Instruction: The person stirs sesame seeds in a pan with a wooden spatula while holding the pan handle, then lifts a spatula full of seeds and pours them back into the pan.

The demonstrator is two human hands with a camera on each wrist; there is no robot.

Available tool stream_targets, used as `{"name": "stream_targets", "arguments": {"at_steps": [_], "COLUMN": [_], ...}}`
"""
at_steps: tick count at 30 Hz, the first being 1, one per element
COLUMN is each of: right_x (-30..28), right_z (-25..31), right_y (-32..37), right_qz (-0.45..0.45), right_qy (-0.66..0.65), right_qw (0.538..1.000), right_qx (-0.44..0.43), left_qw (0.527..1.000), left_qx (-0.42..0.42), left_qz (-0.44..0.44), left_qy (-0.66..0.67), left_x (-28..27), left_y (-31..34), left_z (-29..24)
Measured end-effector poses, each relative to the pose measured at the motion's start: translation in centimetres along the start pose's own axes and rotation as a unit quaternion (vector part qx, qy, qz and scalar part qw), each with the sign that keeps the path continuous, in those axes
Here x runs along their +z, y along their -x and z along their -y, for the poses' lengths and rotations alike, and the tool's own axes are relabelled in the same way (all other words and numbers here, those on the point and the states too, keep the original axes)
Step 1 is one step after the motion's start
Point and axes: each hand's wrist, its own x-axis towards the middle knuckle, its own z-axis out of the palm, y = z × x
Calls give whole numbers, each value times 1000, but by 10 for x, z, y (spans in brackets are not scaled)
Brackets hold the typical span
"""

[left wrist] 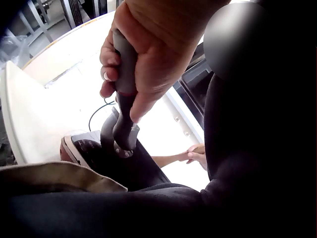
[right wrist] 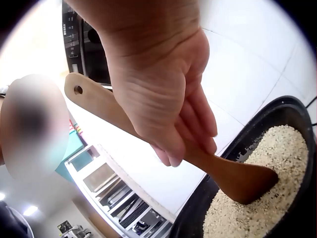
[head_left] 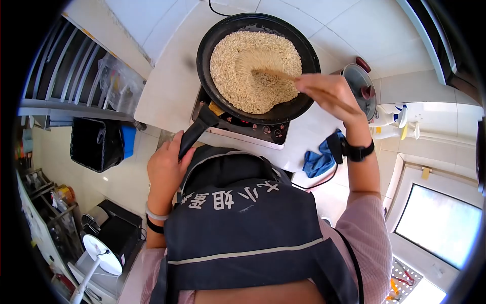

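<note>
A black wok (head_left: 202,76) sits on an induction cooker (head_left: 253,133), with a wide heap of pale, speckled grains or seeds (head_left: 228,66) inside. My left hand (head_left: 167,164) grips the wok's black handle (head_left: 195,133), fingers wrapped round it, as the left wrist view also shows. My right hand (head_left: 329,96) holds a wooden spatula (right wrist: 218,171) by the middle of its handle. The spatula's broad end is dug into the grains, and its holed handle end (right wrist: 91,96) sticks out behind the hand. Around the blade the grains look blurred in the head view.
Right of the wok stands a pot with a glass lid (head_left: 362,86). A blue cloth (head_left: 318,161) lies on the counter near the right forearm, with spray bottles (head_left: 392,116) beyond. Tiled wall rises behind the wok. A black-lined bin (head_left: 96,144) stands on the floor at left.
</note>
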Motion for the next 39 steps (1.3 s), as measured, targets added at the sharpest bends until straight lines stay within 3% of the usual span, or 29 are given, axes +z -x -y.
{"name": "stream_targets", "arguments": {"at_steps": [6, 8, 9, 11, 16, 18, 21, 24, 27, 28, 30, 32, 34, 35, 37, 39], "right_x": [2, -11, -13, -10, 9, 26, 50, 64, 74, 76, 77, 66, 49, 40, 22, 9], "right_z": [1, 13, 17, 16, -29, -60, -78, -73, -63, -59, -42, -12, 14, 26, 46, 62], "right_y": [-6, 12, 23, 45, 58, 51, 22, -2, -9, -7, 2, 9, 19, 23, 30, 39], "right_qz": [-122, -188, -185, -295, -379, -438, -445, -397, -294, -295, -191, -162, -46, -45, 5, -18], "right_qy": [26, 61, 64, -118, -148, -284, -368, -417, -436, -437, -294, -331, -179, -180, -49, -49], "right_qw": [991, 971, 971, 876, 814, 752, 709, 715, 781, 780, 909, 903, 977, 976, 999, 998], "right_qx": [43, 137, 134, 362, 415, 403, 404, 396, 337, 337, 222, 220, 109, 112, 5, 22], "left_qw": [1000, 1000, 1000, 1000, 1000, 1000, 1000, 1000, 1000, 1000, 1000, 1000, 1000, 1000, 1000, 1000], "left_qx": [-18, -7, -9, -13, -7, 0, 2, 9, 8, 7, 5, 5, 11, 18, 12, 5], "left_qz": [19, 8, 6, 20, 28, 29, 28, 21, 23, 22, 26, 19, 15, 9, 12, 13], "left_qy": [-13, -2, 1, -9, -6, -8, -12, -8, -10, -8, -4, -3, -6, -9, 0, 7], "left_x": [-1, 0, 0, -1, -4, -4, -4, -3, -3, -3, -3, -2, -1, 0, 1, 1], "left_y": [-1, -1, -1, -2, -4, -4, -3, -3, -3, -3, -1, -1, -2, -2, -1, -2], "left_z": [0, 0, 0, -1, 0, 0, 1, 1, 1, 1, 1, 1, 2, 2, 2, 3]}}
